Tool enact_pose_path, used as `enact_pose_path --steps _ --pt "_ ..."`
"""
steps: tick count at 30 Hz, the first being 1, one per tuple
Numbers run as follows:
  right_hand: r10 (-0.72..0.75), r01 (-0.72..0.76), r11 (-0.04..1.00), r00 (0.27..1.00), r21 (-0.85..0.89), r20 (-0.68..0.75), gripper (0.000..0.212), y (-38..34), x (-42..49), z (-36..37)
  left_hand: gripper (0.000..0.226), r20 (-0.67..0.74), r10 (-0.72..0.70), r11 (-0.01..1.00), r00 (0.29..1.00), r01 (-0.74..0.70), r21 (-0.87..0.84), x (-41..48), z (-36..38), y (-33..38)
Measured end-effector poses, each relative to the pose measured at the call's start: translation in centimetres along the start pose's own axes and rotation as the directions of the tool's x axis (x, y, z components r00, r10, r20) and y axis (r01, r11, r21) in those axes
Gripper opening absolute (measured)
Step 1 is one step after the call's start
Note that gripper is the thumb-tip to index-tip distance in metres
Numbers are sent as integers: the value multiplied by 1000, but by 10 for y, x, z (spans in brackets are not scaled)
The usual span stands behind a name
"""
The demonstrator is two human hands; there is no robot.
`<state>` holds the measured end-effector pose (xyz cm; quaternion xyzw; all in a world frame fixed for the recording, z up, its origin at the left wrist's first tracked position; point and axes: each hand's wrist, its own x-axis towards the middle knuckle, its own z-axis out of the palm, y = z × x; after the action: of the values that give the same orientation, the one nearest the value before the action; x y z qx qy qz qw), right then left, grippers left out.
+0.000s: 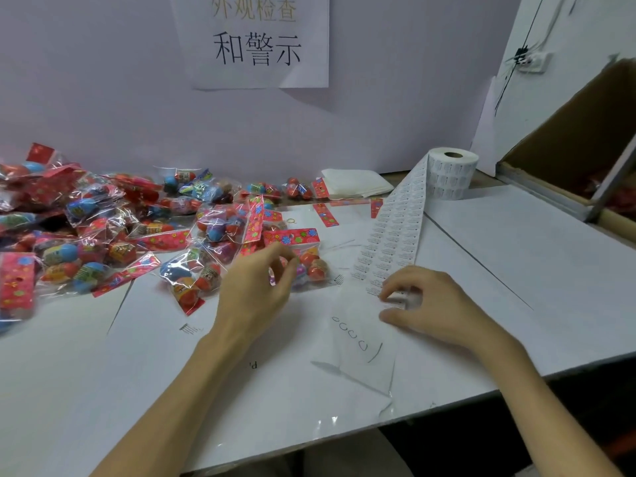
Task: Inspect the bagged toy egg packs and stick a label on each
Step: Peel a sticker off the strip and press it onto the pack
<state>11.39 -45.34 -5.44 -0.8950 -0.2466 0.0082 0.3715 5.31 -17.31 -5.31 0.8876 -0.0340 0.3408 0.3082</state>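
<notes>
On the white counter [516, 235] the right grip [423, 304] pinches the near end of the label strip [395, 228] running from the label roll [451, 173], while the blurred left grip [256, 285] curls at a toy egg pack [309, 261], hold unclear, beside heaped packs [103, 228], with a cardboard box [585, 132] at the right.

Just left of the right hand's [430, 304] grip on the label strip [395, 232] lies an egg pack [306, 256]. The label roll [451, 173] stands behind it.
</notes>
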Motion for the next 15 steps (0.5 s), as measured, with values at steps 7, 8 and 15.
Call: enact_pose_path --steps 7,8,15 --pt "-21 13 997 995 -77 -102 11 0 -9 10 13 276 194 981 941 -186 -55 -9 11 11" --pt "-27 17 996 993 -85 -118 11 0 -11 12 20 342 210 978 916 -202 -60 -11 12 14" --pt "-56 28 992 974 -127 -220 9 -4 -11 18 39 649 233 950 724 -311 6 -15 22 29"
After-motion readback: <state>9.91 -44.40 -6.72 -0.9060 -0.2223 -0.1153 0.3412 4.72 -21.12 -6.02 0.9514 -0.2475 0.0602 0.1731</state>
